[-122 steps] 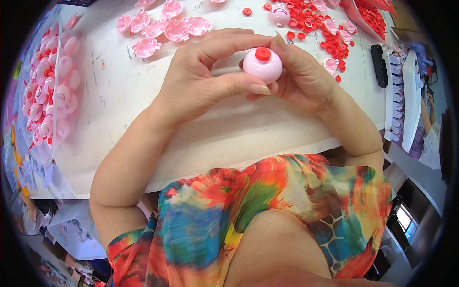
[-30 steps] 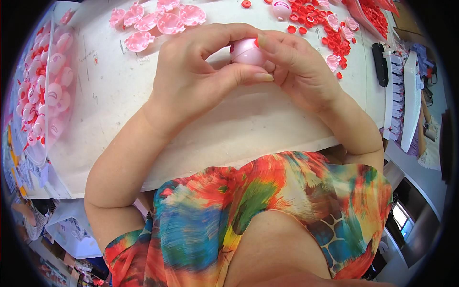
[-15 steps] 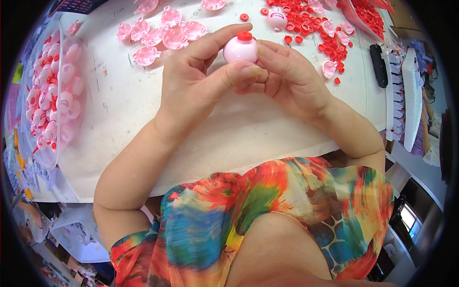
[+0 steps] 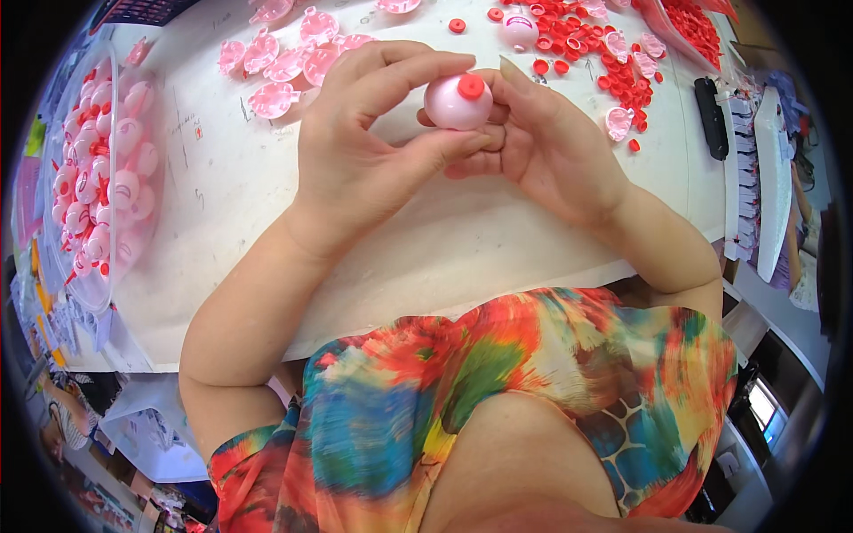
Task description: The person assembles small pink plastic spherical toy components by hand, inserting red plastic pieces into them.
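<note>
Between my two hands sits a pink plastic ball (image 4: 455, 105) with a small red cap (image 4: 471, 86) on its upper side. My left hand (image 4: 373, 124) curls around it, fingers over the far side and thumb along the near side. My right hand (image 4: 551, 133) is closed against the ball's right and underside, its thumb raised beside the red cap. Some right fingertips are hidden behind the ball. Beyond my left hand lie several pink half shells (image 4: 275, 100). Farther right, another pink ball (image 4: 519, 30) rests by a scatter of red caps (image 4: 624, 87).
A clear tub (image 4: 111, 204) full of finished-looking pink balls with red parts stands at the left. A bag of small red pieces (image 4: 684, 35) lies at the far right. A black elongated object (image 4: 710, 118) sits near the table's right edge. The white table (image 4: 240, 222) carries pencil marks.
The ball has tilted in my hands, so its red cap now faces me. My right thumb has lifted off the ball's side and points upward.
</note>
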The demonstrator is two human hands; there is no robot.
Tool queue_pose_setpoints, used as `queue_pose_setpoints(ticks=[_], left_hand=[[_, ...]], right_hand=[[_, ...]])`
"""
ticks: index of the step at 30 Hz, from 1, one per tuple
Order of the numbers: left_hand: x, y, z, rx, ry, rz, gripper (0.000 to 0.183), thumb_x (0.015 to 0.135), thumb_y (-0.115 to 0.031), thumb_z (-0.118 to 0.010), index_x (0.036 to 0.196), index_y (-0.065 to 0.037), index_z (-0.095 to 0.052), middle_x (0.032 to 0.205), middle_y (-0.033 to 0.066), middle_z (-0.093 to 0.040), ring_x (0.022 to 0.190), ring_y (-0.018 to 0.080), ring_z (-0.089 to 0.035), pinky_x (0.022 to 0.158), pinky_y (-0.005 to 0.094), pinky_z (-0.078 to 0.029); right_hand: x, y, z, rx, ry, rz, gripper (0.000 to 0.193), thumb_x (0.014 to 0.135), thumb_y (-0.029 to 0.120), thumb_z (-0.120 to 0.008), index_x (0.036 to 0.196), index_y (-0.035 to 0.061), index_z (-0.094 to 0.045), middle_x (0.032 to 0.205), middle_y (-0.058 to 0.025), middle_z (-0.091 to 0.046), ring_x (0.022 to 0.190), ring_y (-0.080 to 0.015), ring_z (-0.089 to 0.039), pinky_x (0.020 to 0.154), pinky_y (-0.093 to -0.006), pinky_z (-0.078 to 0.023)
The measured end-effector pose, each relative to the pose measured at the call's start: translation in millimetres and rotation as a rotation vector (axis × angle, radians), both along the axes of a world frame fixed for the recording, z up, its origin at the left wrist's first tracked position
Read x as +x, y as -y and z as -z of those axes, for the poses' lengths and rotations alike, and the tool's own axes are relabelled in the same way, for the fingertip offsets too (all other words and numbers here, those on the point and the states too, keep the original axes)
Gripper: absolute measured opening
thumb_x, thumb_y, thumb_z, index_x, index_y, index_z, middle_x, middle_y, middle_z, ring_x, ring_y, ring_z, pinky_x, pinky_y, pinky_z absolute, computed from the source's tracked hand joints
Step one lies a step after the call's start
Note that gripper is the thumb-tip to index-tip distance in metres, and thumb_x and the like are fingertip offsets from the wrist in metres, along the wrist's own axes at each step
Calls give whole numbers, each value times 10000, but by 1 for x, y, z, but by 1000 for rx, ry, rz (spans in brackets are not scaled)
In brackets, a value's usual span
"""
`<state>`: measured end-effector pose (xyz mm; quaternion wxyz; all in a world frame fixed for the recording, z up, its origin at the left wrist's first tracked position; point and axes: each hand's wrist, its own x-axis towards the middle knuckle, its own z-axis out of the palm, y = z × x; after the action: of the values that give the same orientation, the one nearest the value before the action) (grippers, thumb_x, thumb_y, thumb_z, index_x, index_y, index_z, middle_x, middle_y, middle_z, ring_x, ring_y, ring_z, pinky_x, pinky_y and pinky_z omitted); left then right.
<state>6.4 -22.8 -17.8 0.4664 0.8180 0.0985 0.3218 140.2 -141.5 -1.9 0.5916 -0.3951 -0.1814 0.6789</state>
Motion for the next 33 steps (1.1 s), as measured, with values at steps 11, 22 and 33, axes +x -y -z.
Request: queue_pose_setpoints(ticks=[11, 22, 33], left_hand=[[4, 3, 4, 4, 13, 74, 400, 606, 4, -698, 988, 2, -581, 969, 93, -596, 903, 182, -563, 788, 275, -441], [0, 7, -4, -208, -163, 79, 397, 618, -26, -720, 988, 13, -582, 913, 71, -619, 843, 137, -577, 780, 235, -444], [1, 9, -4, -5, -174, 36, 486, 612, -18, -720, 1066, 15, -547, 1064, 93, -579, 906, 145, -579, 800, 256, -461]], right_hand=[[-3, -2, 5, -13, 145, 100, 329, 867, 309, -492, 1032, 27, -531, 873, -17, -544, 838, -85, -528, 769, -254, -447], [-1, 0, 12, 12, 149, 59, 351, 861, 312, -505, 1052, 20, -528, 927, -34, -561, 846, -82, -529, 788, -243, -437], [-8, 0, 9, -22, 132, 115, 316, 867, 299, -493, 1027, 30, -536, 931, -25, -558, 865, -83, -519, 792, -248, -429]])
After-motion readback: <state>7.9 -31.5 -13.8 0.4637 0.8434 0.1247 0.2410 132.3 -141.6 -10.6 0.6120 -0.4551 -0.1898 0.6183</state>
